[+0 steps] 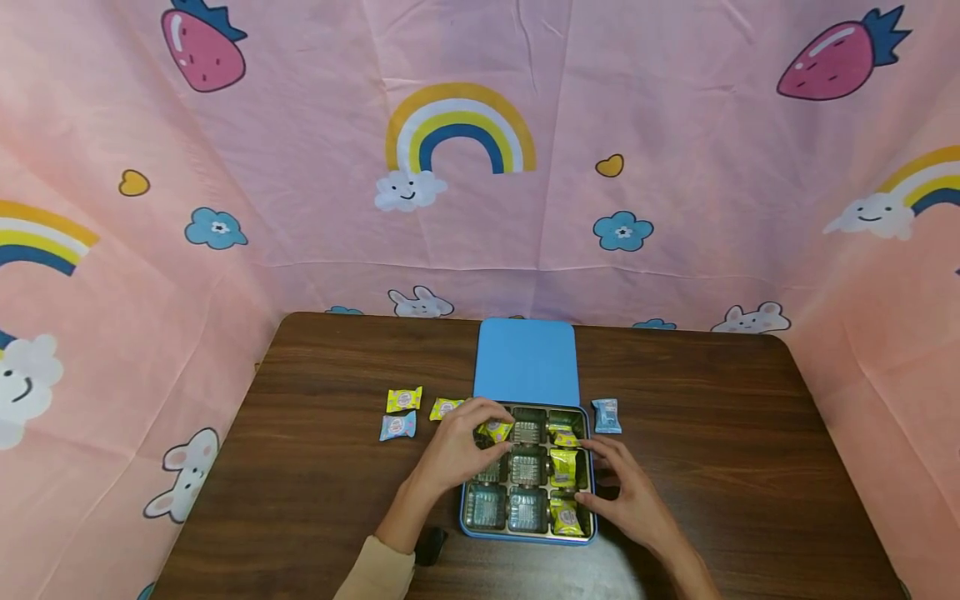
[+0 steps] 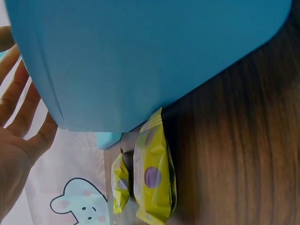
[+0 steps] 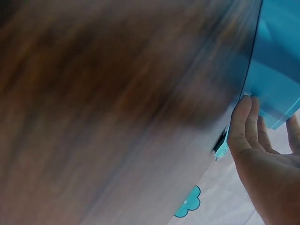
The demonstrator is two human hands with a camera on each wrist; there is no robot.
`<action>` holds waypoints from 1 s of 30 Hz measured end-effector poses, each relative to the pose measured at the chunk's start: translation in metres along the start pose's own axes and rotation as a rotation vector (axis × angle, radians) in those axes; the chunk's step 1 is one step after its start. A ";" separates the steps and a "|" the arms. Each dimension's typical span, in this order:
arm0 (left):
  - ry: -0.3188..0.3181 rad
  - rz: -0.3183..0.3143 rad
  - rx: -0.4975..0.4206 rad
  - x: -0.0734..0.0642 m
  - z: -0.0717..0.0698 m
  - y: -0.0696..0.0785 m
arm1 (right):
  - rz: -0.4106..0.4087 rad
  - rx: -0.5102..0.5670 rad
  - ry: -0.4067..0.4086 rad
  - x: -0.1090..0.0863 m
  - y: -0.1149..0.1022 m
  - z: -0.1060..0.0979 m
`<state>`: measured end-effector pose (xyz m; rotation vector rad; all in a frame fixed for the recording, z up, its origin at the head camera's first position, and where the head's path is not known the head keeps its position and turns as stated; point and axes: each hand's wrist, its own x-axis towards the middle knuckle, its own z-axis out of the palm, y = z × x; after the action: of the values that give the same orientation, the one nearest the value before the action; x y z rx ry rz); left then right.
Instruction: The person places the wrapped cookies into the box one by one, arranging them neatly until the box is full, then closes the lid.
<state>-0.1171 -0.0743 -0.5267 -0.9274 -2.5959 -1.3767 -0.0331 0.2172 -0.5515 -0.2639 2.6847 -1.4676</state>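
Note:
An open blue tin point(image 1: 528, 540) with a sectioned tray stands on the table. My left hand point(image 1: 457, 446) reaches over its far left compartment, thumb and fingertips apart around a yellow candy packet point(image 1: 496, 430) there. In the left wrist view that hand point(image 2: 16, 136) shows spread fingers behind the tin's blue wall point(image 2: 140, 65). My right hand point(image 1: 628, 496) touches the tin's right rim with thumb and forefinger. Fingertips of this hand point(image 3: 267, 150) rest against the blue side point(image 3: 276, 61) in the right wrist view. Yellow packets point(image 1: 564, 468) fill the right column; other compartments show bare plastic.
The blue lid point(image 1: 527, 360) lies behind the tin. Left of it are yellow packets point(image 1: 404, 399) and a blue packet point(image 1: 397, 426); another blue packet point(image 1: 607, 416) lies to the right. A small black object point(image 1: 431, 546) sits by my left wrist. Printed cloth surrounds the wooden table point(image 1: 712, 417).

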 end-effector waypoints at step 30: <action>0.082 -0.056 0.051 -0.012 -0.023 -0.017 | 0.026 -0.008 -0.013 0.000 0.003 0.001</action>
<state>-0.1216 -0.1048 -0.5299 -0.7803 -2.6016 -1.3247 -0.0335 0.2183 -0.5544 -0.2370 2.6743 -1.4431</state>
